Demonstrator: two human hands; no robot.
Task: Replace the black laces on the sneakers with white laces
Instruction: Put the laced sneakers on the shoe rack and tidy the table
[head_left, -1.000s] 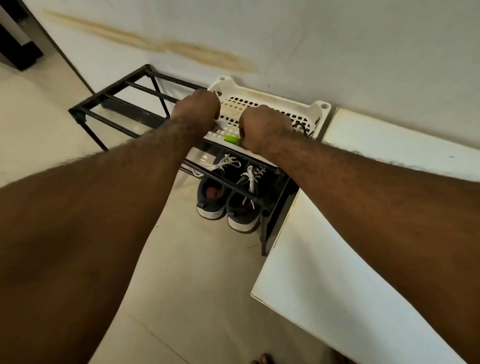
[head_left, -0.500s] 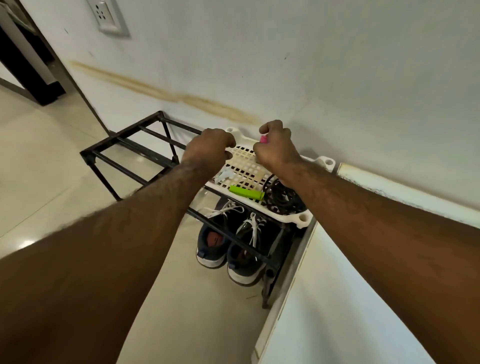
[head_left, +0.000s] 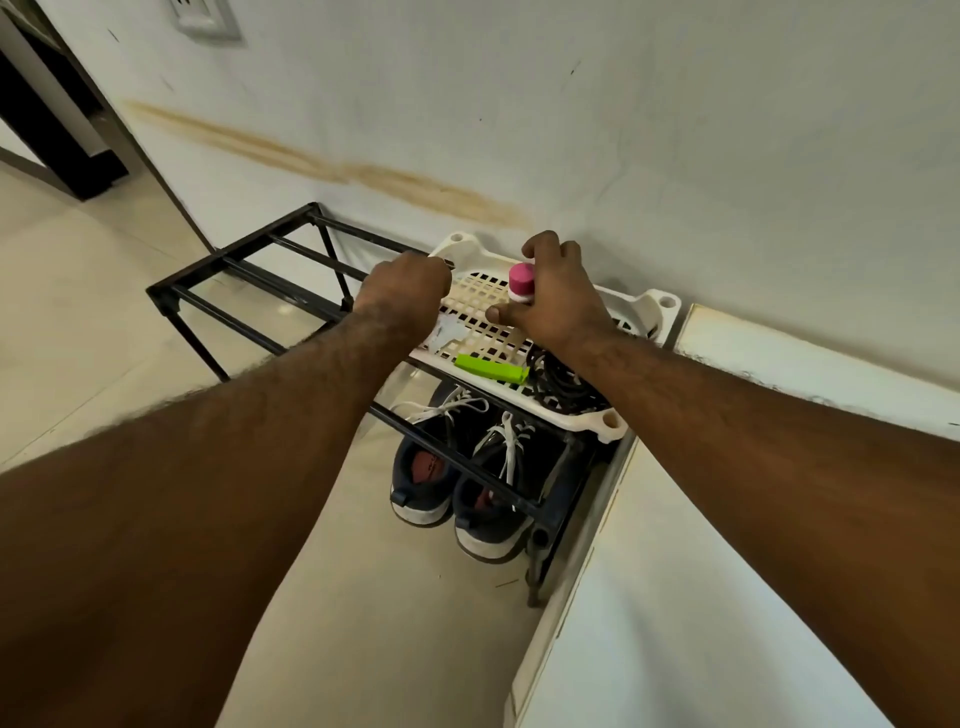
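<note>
White-laced navy sneakers (head_left: 460, 470) sit on the floor under the rack (head_left: 249, 291) while my right hand (head_left: 558, 296) curls around a pink-capped bottle (head_left: 520, 283) and my left hand (head_left: 408, 291) grips the basket (head_left: 613, 421), which could tip, spilling its black cords.

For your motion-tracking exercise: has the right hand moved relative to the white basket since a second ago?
Yes. The right hand went from the white basket's near edge by the green clip up toward the wall side, now gripping a pink-capped bottle.
</note>
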